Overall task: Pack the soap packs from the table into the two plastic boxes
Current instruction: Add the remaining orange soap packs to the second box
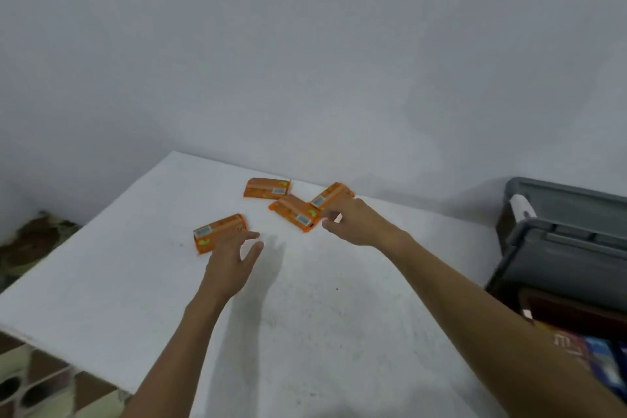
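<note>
On the bench (305, 316) I have the nearest soap pack (217, 234) at the left, the far pack (266, 188) close to the bench's back edge, the middle pack (293, 214), and the right pack (330, 195), whose near end seems to overlap the middle one. My left hand (230, 258) is spread, fingers straight and thumb apart, at the near edge of the nearest soap pack; I cannot tell if it touches. My right hand (356, 220) has its fingers curled at the right pack's near end, and blur hides whether they pinch it

What worries me: lifting the right pack may drag or flip the middle pack, since the two appear to touch. The wrappers look smooth and glossy, so a shallow fingertip hold could slip. A careless sweep could also push the far pack off the back edge. The nearer grey box (559, 254) and the farther grey box (576, 200) stand well apart to my right, beyond the bench's edge, so a loosely held pack could drop on the way across. I cannot see inside either box

The packs are flat rectangles in orange printed wrap with a pale blue patch. The bench is matte white and faintly speckled. The boxes look like rigid moulded plastic with stepped rims
</note>
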Demonstrator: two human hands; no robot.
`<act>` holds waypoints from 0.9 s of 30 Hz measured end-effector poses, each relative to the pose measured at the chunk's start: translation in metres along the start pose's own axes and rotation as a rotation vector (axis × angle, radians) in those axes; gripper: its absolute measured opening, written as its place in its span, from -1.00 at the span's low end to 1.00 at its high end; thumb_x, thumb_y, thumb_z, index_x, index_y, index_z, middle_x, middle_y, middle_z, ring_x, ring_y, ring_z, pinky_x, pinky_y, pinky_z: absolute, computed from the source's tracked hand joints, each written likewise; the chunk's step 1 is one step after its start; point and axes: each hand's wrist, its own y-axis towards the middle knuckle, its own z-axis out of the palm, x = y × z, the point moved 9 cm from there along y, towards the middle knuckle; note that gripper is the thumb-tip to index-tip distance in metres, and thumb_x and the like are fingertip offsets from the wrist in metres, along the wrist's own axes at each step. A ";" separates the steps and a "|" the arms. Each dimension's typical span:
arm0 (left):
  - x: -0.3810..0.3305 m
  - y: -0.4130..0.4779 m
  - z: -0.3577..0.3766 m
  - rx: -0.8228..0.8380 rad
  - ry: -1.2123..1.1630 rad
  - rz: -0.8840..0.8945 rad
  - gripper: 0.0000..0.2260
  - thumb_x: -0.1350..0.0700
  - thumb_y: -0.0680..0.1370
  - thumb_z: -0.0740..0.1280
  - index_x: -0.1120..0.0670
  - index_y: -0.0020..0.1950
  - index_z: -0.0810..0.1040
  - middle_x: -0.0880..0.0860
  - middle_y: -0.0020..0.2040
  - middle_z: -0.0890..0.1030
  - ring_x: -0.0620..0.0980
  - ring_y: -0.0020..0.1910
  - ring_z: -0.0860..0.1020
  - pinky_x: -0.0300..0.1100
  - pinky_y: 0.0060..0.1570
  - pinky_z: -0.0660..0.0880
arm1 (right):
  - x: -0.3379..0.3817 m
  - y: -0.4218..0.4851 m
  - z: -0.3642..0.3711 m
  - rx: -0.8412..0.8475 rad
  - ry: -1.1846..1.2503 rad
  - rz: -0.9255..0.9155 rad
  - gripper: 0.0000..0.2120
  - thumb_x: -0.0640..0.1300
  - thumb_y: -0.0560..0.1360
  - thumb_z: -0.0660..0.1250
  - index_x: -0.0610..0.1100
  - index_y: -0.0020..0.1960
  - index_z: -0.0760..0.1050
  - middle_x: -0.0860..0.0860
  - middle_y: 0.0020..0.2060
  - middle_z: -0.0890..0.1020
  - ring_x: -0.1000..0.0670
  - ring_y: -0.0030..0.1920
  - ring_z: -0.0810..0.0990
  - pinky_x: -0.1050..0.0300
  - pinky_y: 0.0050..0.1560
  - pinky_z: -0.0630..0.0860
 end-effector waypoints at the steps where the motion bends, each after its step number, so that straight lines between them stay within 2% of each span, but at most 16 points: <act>1: 0.013 0.008 -0.003 0.005 0.048 -0.008 -0.65 -0.13 0.58 0.27 0.05 0.22 0.59 0.04 0.22 0.59 0.05 0.22 0.51 -0.03 0.16 0.46 | 0.004 0.016 0.009 0.016 -0.019 -0.002 -0.78 -0.01 0.59 0.26 -0.10 0.10 0.57 0.00 -0.01 0.59 -0.03 -0.03 0.55 0.11 -0.05 0.45; 3: 0.036 0.022 -0.008 0.030 0.134 -0.037 -0.53 -0.25 0.52 0.21 0.02 0.27 0.55 0.04 0.27 0.55 0.09 0.25 0.50 0.03 0.13 0.49 | 0.012 0.046 0.024 0.024 -0.072 0.004 -0.78 0.07 0.60 0.21 -0.08 0.01 0.49 0.02 -0.15 0.53 -0.04 -0.08 0.52 0.10 -0.12 0.37; 5: 0.055 0.034 -0.012 0.046 0.227 -0.094 -0.53 -0.23 0.54 0.25 -0.02 0.36 0.48 0.06 0.41 0.44 0.14 0.36 0.39 0.11 0.22 0.42 | 0.021 0.069 0.038 0.016 -0.149 -0.012 -0.67 0.17 0.62 0.12 -0.04 0.16 0.46 0.05 -0.16 0.51 -0.03 -0.08 0.53 0.08 -0.13 0.34; 7: 0.070 0.041 -0.013 0.072 0.300 -0.143 -0.51 -0.20 0.54 0.29 -0.05 0.43 0.40 0.08 0.51 0.30 0.15 0.47 0.25 0.13 0.35 0.27 | 0.022 0.087 0.053 0.037 -0.222 -0.009 -0.57 0.21 0.63 0.06 0.05 0.41 0.34 -0.01 0.00 0.55 -0.09 0.04 0.57 0.03 -0.08 0.43; 10: 0.086 0.049 -0.012 0.141 0.345 -0.180 -0.49 -0.20 0.55 0.28 -0.07 0.46 0.34 0.06 0.55 0.22 0.13 0.51 0.17 0.12 0.41 0.17 | 0.010 0.101 0.072 0.092 -0.273 0.033 -0.43 0.13 0.59 0.19 0.07 0.55 0.12 -0.10 0.24 0.51 -0.22 0.18 0.52 -0.07 0.10 0.51; 12: 0.092 0.052 -0.014 0.149 0.343 -0.157 -0.52 -0.15 0.54 0.30 -0.08 0.44 0.35 0.04 0.51 0.30 0.14 0.48 0.21 0.11 0.39 0.19 | 0.003 0.106 0.077 0.068 -0.327 0.056 -0.35 0.15 0.55 0.25 0.05 0.56 0.09 -0.09 0.30 0.48 -0.24 0.23 0.46 -0.09 0.13 0.49; 15: 0.092 0.056 -0.020 0.112 0.337 -0.120 -0.57 -0.07 0.52 0.36 -0.08 0.38 0.43 0.02 0.38 0.45 0.14 0.36 0.33 0.07 0.29 0.26 | 0.001 0.110 0.078 0.003 -0.323 0.073 -0.34 0.10 0.53 0.33 0.00 0.54 0.16 -0.10 0.26 0.46 -0.22 0.25 0.42 -0.07 0.15 0.45; 18: 0.093 0.055 -0.022 0.114 0.345 -0.110 -0.57 -0.12 0.50 0.37 -0.09 0.34 0.45 0.04 0.24 0.53 0.13 0.22 0.45 0.02 0.17 0.35 | -0.001 0.109 0.079 -0.022 -0.368 0.092 -0.30 0.09 0.50 0.37 -0.05 0.53 0.17 -0.13 0.26 0.41 -0.21 0.27 0.39 -0.06 0.20 0.42; 21: 0.089 0.051 -0.025 0.118 0.328 -0.109 -0.55 -0.23 0.48 0.35 -0.11 0.31 0.44 0.03 0.10 0.58 0.05 0.03 0.53 -0.12 -0.11 0.43 | 0.002 0.104 0.087 0.063 -0.340 0.092 -0.30 0.02 0.45 0.41 -0.07 0.49 0.18 -0.17 0.27 0.34 -0.21 0.27 0.38 -0.05 0.18 0.44; 24: 0.079 0.043 -0.029 0.105 0.199 -0.155 -0.60 -0.28 0.49 0.31 -0.15 0.26 0.46 -0.05 0.02 0.60 -0.03 -0.06 0.56 -0.18 -0.20 0.43 | -0.004 0.094 0.084 0.113 -0.151 0.150 -0.32 0.04 0.42 0.43 -0.07 0.44 0.24 -0.14 0.21 0.42 -0.15 0.15 0.48 0.03 0.01 0.50; 26: 0.075 0.033 -0.030 0.072 -0.059 -0.224 -0.63 -0.30 0.48 0.32 -0.16 0.20 0.53 -0.08 0.01 0.63 -0.08 -0.06 0.59 -0.18 -0.15 0.48 | -0.013 0.081 0.076 0.091 0.281 0.255 -0.48 0.01 0.45 0.40 -0.08 0.35 0.35 -0.09 0.09 0.49 -0.05 -0.02 0.53 0.11 -0.15 0.49; 27: 0.074 0.028 -0.029 0.061 -0.210 -0.265 -0.63 -0.31 0.47 0.32 -0.17 0.18 0.56 -0.07 0.05 0.64 -0.09 -0.02 0.60 -0.15 -0.09 0.53 | -0.017 0.073 0.075 0.084 0.558 0.309 -0.59 -0.01 0.47 0.37 -0.09 0.27 0.41 -0.09 0.05 0.51 -0.04 -0.07 0.53 0.10 -0.15 0.46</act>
